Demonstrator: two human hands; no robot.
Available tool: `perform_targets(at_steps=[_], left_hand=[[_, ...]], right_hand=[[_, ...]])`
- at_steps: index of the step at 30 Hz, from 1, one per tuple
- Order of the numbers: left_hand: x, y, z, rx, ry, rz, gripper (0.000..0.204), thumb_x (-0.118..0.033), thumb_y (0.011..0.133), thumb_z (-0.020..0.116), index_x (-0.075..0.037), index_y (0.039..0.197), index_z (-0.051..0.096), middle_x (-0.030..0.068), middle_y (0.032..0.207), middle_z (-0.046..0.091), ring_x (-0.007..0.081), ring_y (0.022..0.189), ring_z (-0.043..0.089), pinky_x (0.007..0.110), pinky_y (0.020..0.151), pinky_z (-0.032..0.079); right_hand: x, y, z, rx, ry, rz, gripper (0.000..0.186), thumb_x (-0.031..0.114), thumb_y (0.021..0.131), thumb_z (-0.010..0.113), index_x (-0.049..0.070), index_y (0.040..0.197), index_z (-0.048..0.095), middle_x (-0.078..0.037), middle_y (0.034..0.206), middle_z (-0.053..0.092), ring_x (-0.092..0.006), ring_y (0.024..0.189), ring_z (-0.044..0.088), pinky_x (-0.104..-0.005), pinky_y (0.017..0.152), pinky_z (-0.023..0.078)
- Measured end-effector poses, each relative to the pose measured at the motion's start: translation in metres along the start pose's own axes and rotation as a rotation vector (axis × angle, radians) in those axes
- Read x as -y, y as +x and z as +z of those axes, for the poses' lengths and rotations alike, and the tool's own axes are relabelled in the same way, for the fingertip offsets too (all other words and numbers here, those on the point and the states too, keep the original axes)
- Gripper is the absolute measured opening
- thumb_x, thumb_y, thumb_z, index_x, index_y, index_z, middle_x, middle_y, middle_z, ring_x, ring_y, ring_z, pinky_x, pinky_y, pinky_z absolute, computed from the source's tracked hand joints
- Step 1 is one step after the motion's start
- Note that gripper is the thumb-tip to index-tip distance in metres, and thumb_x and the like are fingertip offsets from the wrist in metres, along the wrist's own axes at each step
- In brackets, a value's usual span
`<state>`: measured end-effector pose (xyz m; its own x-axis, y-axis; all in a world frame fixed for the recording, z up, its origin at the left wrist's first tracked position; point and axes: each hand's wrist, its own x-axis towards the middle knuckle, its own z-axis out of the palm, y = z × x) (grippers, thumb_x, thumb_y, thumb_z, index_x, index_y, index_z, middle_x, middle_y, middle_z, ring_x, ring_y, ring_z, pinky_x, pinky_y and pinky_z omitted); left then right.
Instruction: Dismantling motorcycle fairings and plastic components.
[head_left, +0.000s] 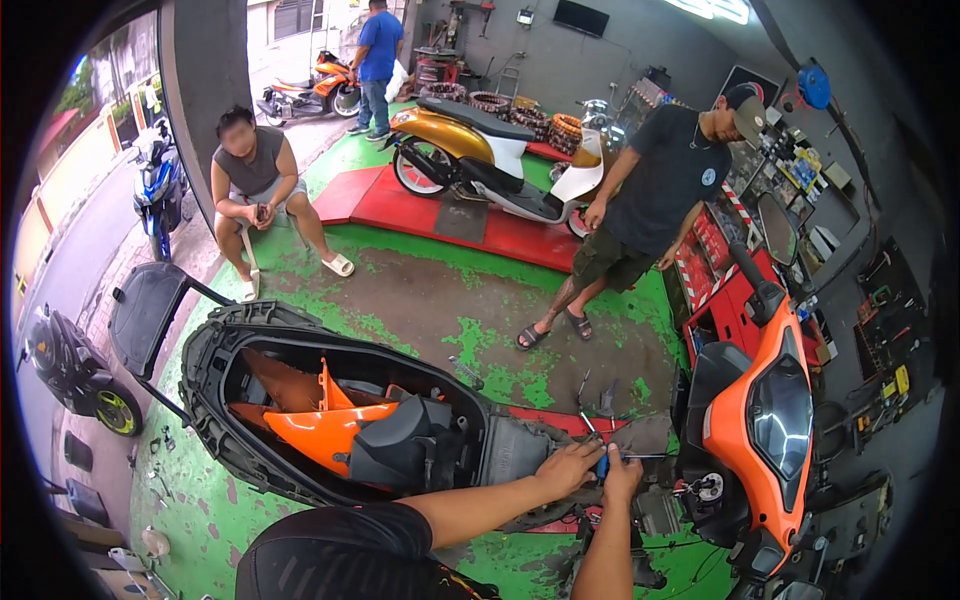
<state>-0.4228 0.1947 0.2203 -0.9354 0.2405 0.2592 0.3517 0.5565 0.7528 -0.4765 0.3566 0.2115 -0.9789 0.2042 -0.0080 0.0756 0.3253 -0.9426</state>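
A stripped scooter fills the foreground, with its seat raised and body panels off. Over its middle section my left hand (570, 471) closes at the back end of a blue-handled screwdriver (602, 466). My right hand (622, 479) grips the same tool from the other side. The screwdriver's thin shaft points right, toward the orange front cowl (768, 430); its tip is too small to make out. Behind my hands, orange body panels (318, 432) and a dark grey plastic cover (403, 440) lie in the open storage well. More hand tools (587, 423) lie just beyond my hands.
A standing person (672, 190) in dark clothes faces the scooter from the far side. Another person (255, 190) sits at the left; a third, in blue (380, 60), stands farther back. A gold-and-white scooter (480, 150) stands on a red ramp (360, 205). Shelves line the right wall.
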Motion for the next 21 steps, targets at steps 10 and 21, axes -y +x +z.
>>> perform_targets(at_steps=[10, 21], left_hand=[[0.023, 0.048, 0.022, 0.120, -0.688, -0.401, 0.041, -0.040, 0.101, 0.055, -0.001, 0.111, 0.064, 0.0128, 0.077, 0.065, 0.0264, 0.065, 0.066, 0.040, 0.059, 0.052], [0.034, 0.072, 0.032, 0.211, -1.312, -1.123, 0.029, -0.034, 0.103, 0.046, -0.011, 0.096, 0.062, 0.0040, 0.065, 0.054, 0.0154, 0.048, 0.043, 0.034, 0.040, 0.032]], right_hand=[[-0.014, -0.010, -0.016, 0.155, 0.417, 0.189, 0.020, 0.020, 0.102, 0.058, 0.003, 0.112, 0.062, -0.007, 0.099, 0.065, -0.0172, 0.089, 0.063, -0.0317, 0.081, 0.050], [-0.012, -0.013, 0.001, 0.291, 0.384, 0.014, 0.023, 0.006, 0.099, 0.054, 0.004, 0.122, 0.052, -0.005, 0.115, 0.061, -0.0126, 0.096, 0.056, -0.0266, 0.087, 0.044]])
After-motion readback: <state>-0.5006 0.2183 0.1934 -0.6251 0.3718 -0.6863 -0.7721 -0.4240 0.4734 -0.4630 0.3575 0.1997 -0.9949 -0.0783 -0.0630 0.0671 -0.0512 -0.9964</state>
